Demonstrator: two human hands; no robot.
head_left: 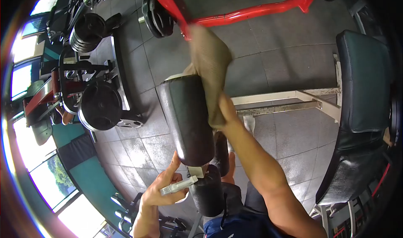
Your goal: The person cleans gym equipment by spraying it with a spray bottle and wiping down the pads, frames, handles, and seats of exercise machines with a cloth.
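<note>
A brown cloth (212, 64), blurred at its far end, covers my right hand and hangs along the right side of a black padded cushion (187, 116). My right forearm runs into the cloth, so the fingers are hidden beneath it. Below the cushion's near end, my left hand (166, 187) is closed around a pale grey flat bar (179, 185). Its thumb points up and reaches the cushion's lower left edge. A short pale post (196, 171) shows between this cushion and a second black pad (208, 196) nearer my body.
A dark green and black padded bench (363, 83) stands at the right, with a pale metal frame (285, 96) reaching toward the middle. Red machine framing (247, 16) crosses the top. Black weight plates (100, 105) sit on racks at the left. Grey tiles (289, 137) cover the floor.
</note>
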